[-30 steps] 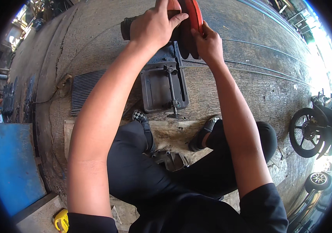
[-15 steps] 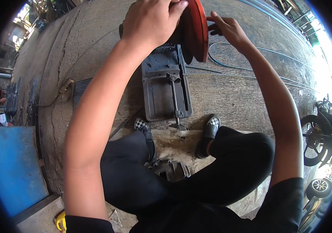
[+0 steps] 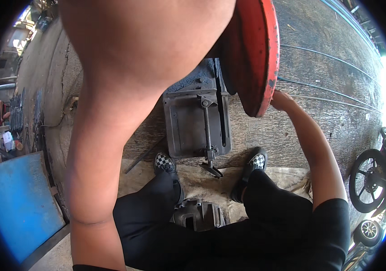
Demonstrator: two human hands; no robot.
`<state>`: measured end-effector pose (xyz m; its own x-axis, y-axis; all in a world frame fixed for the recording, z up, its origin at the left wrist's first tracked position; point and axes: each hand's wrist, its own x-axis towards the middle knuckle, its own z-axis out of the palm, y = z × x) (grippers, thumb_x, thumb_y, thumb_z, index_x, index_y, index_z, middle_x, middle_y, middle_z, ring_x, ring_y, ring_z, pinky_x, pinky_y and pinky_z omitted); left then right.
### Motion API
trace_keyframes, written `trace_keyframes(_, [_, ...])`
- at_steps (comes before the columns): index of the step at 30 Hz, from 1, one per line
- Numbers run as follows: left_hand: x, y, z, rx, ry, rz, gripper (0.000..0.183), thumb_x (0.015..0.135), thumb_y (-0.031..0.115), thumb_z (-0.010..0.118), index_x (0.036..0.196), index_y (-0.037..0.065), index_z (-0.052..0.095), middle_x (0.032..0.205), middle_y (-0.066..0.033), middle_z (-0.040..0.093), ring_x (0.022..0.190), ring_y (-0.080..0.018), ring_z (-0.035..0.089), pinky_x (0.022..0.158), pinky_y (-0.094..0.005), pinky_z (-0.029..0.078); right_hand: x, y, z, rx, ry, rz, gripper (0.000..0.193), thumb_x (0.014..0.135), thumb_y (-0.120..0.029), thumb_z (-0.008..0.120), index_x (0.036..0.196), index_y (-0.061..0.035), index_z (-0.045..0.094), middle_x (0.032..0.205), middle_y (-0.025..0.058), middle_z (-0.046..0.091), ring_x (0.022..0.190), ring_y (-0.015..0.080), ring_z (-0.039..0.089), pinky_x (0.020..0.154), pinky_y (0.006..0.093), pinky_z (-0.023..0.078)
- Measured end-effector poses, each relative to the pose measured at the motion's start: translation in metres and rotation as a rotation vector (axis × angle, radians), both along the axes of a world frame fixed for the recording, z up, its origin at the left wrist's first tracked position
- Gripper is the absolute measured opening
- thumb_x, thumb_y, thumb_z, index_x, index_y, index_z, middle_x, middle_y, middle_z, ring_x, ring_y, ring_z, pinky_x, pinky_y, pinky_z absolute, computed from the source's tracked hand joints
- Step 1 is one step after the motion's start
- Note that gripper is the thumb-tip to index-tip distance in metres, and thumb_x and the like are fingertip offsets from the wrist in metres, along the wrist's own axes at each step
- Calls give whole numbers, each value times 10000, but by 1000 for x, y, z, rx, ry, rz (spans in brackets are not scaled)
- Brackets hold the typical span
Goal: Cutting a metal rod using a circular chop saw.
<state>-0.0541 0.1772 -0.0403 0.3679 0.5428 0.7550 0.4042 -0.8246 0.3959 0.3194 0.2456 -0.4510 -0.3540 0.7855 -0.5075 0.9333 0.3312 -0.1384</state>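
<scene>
The left hand (image 3: 152,38) looms beside the red guard (image 3: 270,58), the right hand (image 3: 283,100) at its lower rim; how open their fingers are, or what they hold, I cannot tell.

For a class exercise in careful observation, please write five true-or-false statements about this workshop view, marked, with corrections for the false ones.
1. The guard is red. True.
2. The right hand rests on the person's knee. False: the right hand is at the guard's lower edge, partly hidden behind it.
3. Both shoes show a checkered pattern. True.
4. The blue panel is on the person's right. False: the blue panel is on the left.
5. A threaded rod extends above the grey metal base. True.
</scene>
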Motion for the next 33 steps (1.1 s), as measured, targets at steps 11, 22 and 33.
trace_keyframes(11, [8, -10, -1, 4, -25, -8, 191, 909, 62, 530, 767, -49, 594, 683, -97, 594, 604, -88, 567, 473, -232, 384, 5, -15, 19, 135, -54, -155, 233, 979, -296, 519, 1088, -104, 593, 1036, 158, 651, 1007, 355, 642, 814, 485, 507])
trace_keyframes(22, [3, -6, -2, 6, -47, -22, 187, 906, 66, 536, 772, -50, 595, 693, -101, 596, 608, -91, 569, 477, -234, 388, -93, -25, 0, 137, 100, -17, 218, 937, -195, 529, 1086, -118, 668, 1020, 155, 684, 962, 362, 672, 798, 462, 534])
trace_keyframes(33, [-4, -2, -4, 9, -57, -36, 184, 904, 69, 542, 776, -51, 597, 702, -105, 599, 612, -94, 572, 481, -236, 392, -185, -74, -17, 351, 793, 110, 358, 783, -104, 724, 1129, -63, 640, 1012, 162, 675, 953, 368, 655, 840, 475, 502])
